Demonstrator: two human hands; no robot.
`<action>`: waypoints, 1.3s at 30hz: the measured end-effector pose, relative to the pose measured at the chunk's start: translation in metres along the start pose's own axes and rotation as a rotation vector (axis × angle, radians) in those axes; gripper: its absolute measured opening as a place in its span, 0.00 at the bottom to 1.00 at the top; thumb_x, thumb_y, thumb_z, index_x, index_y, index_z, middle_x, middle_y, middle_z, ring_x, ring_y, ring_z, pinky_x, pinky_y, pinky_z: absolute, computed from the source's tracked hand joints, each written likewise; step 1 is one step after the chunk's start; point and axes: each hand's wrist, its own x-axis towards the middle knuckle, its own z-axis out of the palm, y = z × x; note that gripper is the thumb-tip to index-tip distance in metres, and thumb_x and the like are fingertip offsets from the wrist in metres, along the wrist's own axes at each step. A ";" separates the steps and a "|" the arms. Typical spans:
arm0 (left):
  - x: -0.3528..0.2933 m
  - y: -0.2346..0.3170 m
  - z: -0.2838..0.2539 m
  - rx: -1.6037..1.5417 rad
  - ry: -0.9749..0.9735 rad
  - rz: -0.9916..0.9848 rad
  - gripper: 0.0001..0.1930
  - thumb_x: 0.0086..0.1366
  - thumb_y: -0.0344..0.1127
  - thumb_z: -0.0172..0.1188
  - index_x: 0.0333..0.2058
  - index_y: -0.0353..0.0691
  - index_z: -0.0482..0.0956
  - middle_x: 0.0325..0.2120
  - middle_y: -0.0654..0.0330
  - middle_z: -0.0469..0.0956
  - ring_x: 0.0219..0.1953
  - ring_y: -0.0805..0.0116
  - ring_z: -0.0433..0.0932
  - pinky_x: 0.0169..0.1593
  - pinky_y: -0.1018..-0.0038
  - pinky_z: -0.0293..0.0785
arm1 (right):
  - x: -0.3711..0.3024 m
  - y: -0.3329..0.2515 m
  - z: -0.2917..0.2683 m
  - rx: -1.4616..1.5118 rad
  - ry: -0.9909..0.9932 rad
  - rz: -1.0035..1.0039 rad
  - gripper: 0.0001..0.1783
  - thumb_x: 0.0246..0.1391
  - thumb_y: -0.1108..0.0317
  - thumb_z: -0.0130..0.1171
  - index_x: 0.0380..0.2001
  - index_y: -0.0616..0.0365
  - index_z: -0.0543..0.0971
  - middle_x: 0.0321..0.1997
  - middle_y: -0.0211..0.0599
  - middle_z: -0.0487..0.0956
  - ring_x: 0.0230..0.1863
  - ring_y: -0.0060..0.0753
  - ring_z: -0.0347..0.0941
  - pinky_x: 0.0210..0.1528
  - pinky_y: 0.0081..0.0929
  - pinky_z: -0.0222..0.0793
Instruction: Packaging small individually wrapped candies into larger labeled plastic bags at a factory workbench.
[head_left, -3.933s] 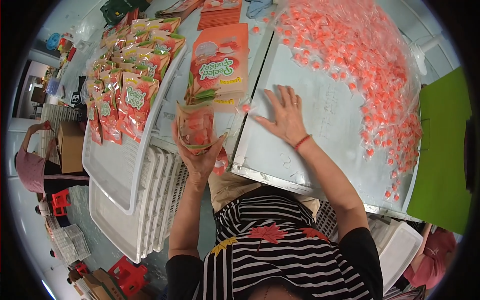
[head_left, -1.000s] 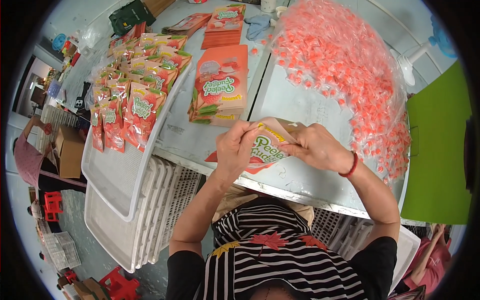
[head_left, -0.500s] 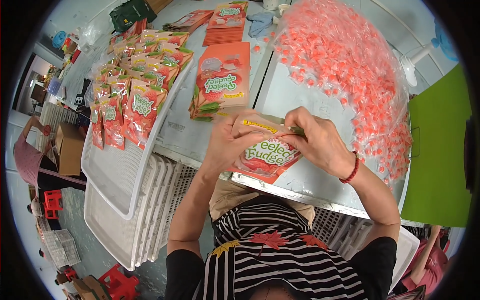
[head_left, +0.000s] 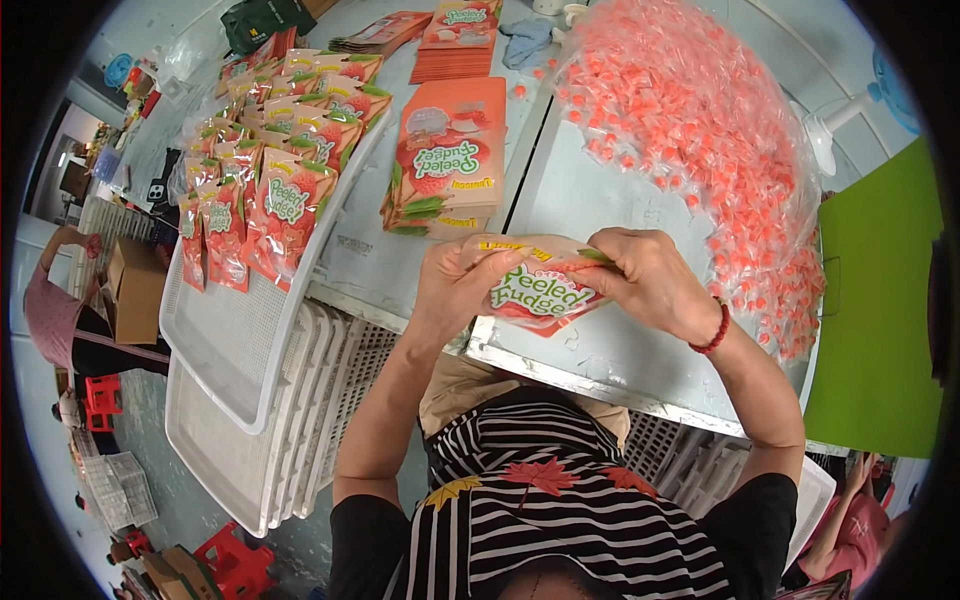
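In front of me, both hands grip the top edge of a red candy pouch (head_left: 545, 292) with a strawberry print. My left hand (head_left: 448, 285) pinches its left upper corner, thumb across the front. At the right corner, my right hand (head_left: 655, 280) has its fingers closed on the edge. The pouch tilts over the table's near edge; whether its mouth is parted I cannot tell. Just beyond it lies a stack of flat pouches (head_left: 452, 140). To the right is a large heap of wrapped pink-red candies (head_left: 690, 120), partly under clear plastic.
Plump pouches (head_left: 285, 215) stand in rows on a white tray (head_left: 225, 335) at the left, above more stacked trays (head_left: 215, 450). More flat pouches (head_left: 455, 60) and a blue cloth (head_left: 527, 42) lie farther back. A green panel (head_left: 875, 300) rises on the right. Other people are at both sides.
The pouch's lower end has swung up and away from me, so its front looks shorter. My right hand has shifted slightly right, still gripping the edge.
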 end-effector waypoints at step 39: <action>-0.053 0.051 -0.167 0.009 0.626 0.530 0.22 0.57 0.26 0.64 0.50 0.36 0.70 0.36 0.63 0.76 0.35 0.77 0.74 0.37 0.80 0.71 | 0.131 -0.099 0.095 0.159 0.048 -0.407 0.09 0.54 0.68 0.60 0.30 0.65 0.77 0.22 0.40 0.73 0.22 0.34 0.70 0.27 0.28 0.64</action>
